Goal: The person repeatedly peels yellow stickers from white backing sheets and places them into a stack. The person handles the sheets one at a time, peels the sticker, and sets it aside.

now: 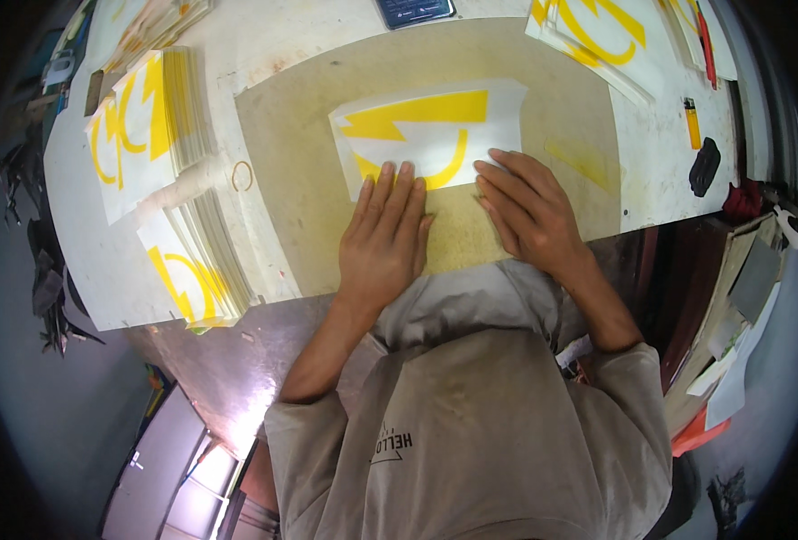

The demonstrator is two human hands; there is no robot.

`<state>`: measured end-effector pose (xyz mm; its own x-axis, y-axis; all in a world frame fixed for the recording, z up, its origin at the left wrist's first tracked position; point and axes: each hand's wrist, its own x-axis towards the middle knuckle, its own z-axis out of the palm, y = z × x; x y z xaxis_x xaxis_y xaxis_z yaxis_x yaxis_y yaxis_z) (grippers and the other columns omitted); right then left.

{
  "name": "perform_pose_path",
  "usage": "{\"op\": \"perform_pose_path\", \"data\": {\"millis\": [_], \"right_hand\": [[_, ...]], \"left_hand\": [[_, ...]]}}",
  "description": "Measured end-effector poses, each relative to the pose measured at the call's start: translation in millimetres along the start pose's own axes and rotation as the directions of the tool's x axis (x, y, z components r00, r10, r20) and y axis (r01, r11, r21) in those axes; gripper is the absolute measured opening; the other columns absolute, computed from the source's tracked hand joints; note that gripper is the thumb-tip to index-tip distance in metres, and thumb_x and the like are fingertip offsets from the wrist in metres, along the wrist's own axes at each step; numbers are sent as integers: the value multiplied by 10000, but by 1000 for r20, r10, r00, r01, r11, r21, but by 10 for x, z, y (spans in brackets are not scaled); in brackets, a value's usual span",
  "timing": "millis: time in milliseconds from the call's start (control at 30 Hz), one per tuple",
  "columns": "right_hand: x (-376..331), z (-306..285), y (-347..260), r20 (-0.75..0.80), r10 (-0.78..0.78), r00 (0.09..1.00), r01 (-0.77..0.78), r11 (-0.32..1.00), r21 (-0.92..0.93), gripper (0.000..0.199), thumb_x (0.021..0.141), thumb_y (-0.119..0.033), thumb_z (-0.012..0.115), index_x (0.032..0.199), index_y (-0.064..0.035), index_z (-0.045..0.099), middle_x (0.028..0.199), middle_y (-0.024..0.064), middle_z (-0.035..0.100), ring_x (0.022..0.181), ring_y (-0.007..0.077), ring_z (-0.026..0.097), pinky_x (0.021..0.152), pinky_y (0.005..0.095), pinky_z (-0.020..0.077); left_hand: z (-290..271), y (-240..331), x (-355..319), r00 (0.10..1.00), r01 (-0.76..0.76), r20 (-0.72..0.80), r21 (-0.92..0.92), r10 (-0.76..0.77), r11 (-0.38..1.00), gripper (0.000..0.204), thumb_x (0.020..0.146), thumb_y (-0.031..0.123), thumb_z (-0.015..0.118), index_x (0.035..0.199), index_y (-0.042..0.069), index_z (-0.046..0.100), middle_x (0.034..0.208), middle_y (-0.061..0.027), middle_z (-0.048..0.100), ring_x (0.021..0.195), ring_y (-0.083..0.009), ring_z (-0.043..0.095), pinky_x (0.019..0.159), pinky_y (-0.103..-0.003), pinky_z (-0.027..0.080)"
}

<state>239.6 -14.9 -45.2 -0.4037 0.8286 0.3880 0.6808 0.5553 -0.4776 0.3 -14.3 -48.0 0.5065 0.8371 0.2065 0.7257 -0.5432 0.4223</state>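
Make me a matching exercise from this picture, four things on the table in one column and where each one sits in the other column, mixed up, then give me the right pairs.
Things:
1. sheet under both hands
2. yellow lighter
3. rubber band
4. dark tablet-like device

Places:
A. far edge of the table, top middle
B. right side, beside a black object
C. centre of the tan mat
D. left of the mat, beside the sheet stacks

Pairs: 1-C, 2-B, 3-D, 4-A. The left hand and right hand lie flat on the sheet's near edge.

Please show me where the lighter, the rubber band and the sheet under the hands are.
Lighter [692, 122]: head view, middle of its yellow body.
Rubber band [242, 175]: head view, on its ring, lying on the table.
Sheet [435, 121]: head view, on its yellow print.
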Motion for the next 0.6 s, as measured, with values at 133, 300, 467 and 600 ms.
{"op": "perform_pose_path", "data": {"millis": [133, 300, 467, 600], "right_hand": [[-8, 3, -5, 7, 12, 1000, -12, 1000, -6, 239, 839, -30, 738, 1065, 31, 688, 1227, 118, 664, 1182, 338, 615, 1000, 484, 521], [-23, -35, 14, 42, 19, 999, -18, 999, -31, 261, 837, -46, 736, 1083, 25, 687, 1248, 123, 653, 1199, 335, 603, 1029, 504, 495], [49, 59, -113, 72, 26, 997, -21, 998, -67, 292, 841, -89, 744, 1109, 19, 696, 1299, 128, 642, 1269, 327, 575, 1086, 516, 450], [176, 243, -213, 131, -15, 991, 15, 1000, -1, 322, 862, -142, 744, 1142, 8, 699, 1356, 117, 624, 1336, 311, 539, 1121, 527, 423]], "left_hand": [[4, 5, 1, 1000, 6, 1, -5, -6, 1000, 394, 902, 84, 696, 1272, -43, 651, 1407, -230, 589, 1349, -402, 538, 1125, -512, 432], [-87, -75, -38, 998, 47, 34, -12, -46, 999, 415, 904, 92, 689, 1299, -28, 640, 1420, -211, 587, 1350, -395, 538, 1124, -524, 428], [-132, -149, -104, 998, 54, 40, 1, -54, 999, 416, 908, 88, 673, 1313, -4, 639, 1434, -194, 582, 1358, -385, 536, 1125, -536, 422], [-118, -146, -104, 998, 60, 36, -1, -60, 998, 416, 911, 81, 663, 1317, -3, 635, 1433, -194, 584, 1350, -386, 544, 1118, -538, 428]]}}
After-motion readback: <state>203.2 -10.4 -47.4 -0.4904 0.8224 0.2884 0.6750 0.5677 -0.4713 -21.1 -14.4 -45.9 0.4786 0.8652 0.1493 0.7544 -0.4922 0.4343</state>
